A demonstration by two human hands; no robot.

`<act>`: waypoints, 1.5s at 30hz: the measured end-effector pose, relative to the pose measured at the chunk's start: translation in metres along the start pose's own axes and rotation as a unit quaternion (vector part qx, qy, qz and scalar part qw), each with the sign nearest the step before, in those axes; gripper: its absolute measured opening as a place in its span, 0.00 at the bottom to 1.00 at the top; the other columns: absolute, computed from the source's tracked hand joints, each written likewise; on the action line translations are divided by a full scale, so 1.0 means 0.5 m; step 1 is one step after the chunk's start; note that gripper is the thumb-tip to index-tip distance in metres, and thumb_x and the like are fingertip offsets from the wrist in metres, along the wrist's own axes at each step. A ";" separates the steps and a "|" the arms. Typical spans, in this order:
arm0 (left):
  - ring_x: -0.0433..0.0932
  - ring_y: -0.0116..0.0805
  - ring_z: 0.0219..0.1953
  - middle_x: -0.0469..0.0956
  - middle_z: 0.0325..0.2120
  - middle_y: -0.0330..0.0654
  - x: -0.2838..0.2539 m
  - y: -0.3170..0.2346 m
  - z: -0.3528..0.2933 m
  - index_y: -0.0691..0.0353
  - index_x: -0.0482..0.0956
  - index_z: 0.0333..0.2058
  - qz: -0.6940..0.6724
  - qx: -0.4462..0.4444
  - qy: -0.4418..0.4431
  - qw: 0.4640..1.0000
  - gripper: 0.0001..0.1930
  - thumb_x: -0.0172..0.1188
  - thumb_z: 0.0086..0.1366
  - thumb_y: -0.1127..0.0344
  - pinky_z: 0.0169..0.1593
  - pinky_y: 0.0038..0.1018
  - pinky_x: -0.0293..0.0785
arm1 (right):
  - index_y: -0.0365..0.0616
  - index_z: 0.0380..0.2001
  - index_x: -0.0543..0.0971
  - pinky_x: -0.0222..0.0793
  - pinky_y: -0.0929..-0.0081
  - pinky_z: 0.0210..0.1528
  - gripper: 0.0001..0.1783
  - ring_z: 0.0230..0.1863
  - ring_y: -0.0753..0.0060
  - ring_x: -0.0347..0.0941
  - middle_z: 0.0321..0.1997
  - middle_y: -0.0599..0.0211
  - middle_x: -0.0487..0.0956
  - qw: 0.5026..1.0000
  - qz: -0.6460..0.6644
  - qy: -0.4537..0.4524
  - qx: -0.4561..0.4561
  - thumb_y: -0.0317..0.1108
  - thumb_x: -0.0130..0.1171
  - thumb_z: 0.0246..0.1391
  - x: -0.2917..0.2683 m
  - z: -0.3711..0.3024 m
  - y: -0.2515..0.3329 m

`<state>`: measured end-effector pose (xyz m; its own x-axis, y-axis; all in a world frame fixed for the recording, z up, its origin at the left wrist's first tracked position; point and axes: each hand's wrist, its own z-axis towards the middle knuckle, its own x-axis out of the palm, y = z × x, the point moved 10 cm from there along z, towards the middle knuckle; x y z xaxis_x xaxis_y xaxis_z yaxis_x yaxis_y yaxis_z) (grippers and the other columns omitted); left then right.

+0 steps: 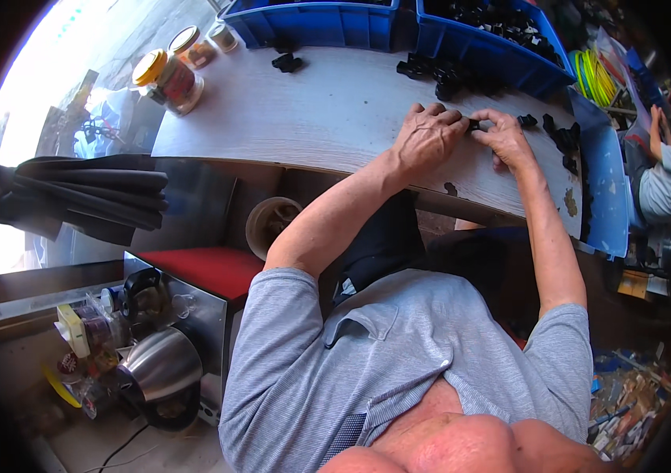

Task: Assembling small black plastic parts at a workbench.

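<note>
My left hand (432, 139) and my right hand (504, 140) meet over the right half of a pale table (312, 102). A small black part (473, 124) shows between them, pinched by the fingers of my right hand. My left fingers curl round its other side; most of the part is hidden by them. Just beyond my hands lies a heap of black parts (447, 76). More black pieces (562, 135) are scattered beside my right hand, and a few others (287, 63) lie at the far left.
Two blue bins, one on the left (312, 27) and one on the right (493, 67), stand along the far edge. Lidded jars (174, 83) are at the left. A light blue crate (607, 181) borders the right side. Another person (665, 177) is farther right.
</note>
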<state>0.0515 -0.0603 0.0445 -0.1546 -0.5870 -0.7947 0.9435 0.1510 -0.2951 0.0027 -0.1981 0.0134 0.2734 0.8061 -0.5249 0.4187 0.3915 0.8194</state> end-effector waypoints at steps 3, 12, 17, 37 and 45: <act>0.78 0.44 0.47 0.82 0.41 0.42 -0.039 -0.008 -0.006 0.57 0.81 0.46 -0.014 0.025 -0.106 0.994 0.14 0.56 0.61 0.69 0.48 0.46 0.71 | 0.42 0.48 0.79 0.56 0.77 0.10 0.18 0.08 0.79 0.63 0.14 0.73 0.71 0.999 -0.005 -0.028 0.019 0.31 0.66 0.53 -0.013 -0.008 -0.008; 0.77 0.53 0.51 0.79 0.51 0.48 -0.283 0.395 -0.125 0.54 0.83 0.49 0.286 -0.243 -0.192 0.907 0.17 0.61 0.60 0.68 0.55 0.44 0.74 | 0.42 0.48 0.76 0.72 0.76 0.16 0.26 0.11 0.80 0.67 0.14 0.76 0.69 0.967 0.230 -0.104 0.034 0.41 0.72 0.50 -0.076 -0.036 -0.084; 0.77 0.53 0.46 0.80 0.44 0.44 -0.243 0.367 -0.124 0.52 0.83 0.44 0.236 -0.192 -0.146 0.942 0.14 0.62 0.58 0.69 0.49 0.43 0.76 | 0.46 0.40 0.79 0.78 0.72 0.18 0.17 0.13 0.79 0.71 0.14 0.76 0.70 0.940 0.270 -0.198 0.067 0.39 0.73 0.50 -0.177 -0.057 -0.143; 0.81 0.48 0.44 0.81 0.40 0.46 -0.124 0.240 -0.060 0.47 0.83 0.51 0.159 -0.163 -0.010 0.974 0.18 0.62 0.61 0.68 0.45 0.42 0.78 | 0.50 0.59 0.75 0.78 0.70 0.20 0.31 0.15 0.75 0.69 0.19 0.72 0.70 0.939 0.179 -0.284 0.077 0.31 0.70 0.50 -0.244 -0.010 -0.134; 0.81 0.45 0.37 0.78 0.32 0.44 -0.087 0.185 -0.047 0.43 0.80 0.51 0.138 -0.118 0.004 0.983 0.17 0.63 0.63 0.64 0.36 0.40 0.78 | 0.52 0.60 0.76 0.70 0.76 0.14 0.31 0.13 0.80 0.67 0.20 0.69 0.75 0.968 0.070 -0.239 0.037 0.31 0.68 0.50 -0.186 0.093 -0.061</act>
<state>0.1386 -0.0020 0.0394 0.0942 -0.4922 -0.8654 0.8561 0.4837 -0.1819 0.0047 -0.3056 0.0264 0.6942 0.5443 -0.4710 0.4052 0.2454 0.8807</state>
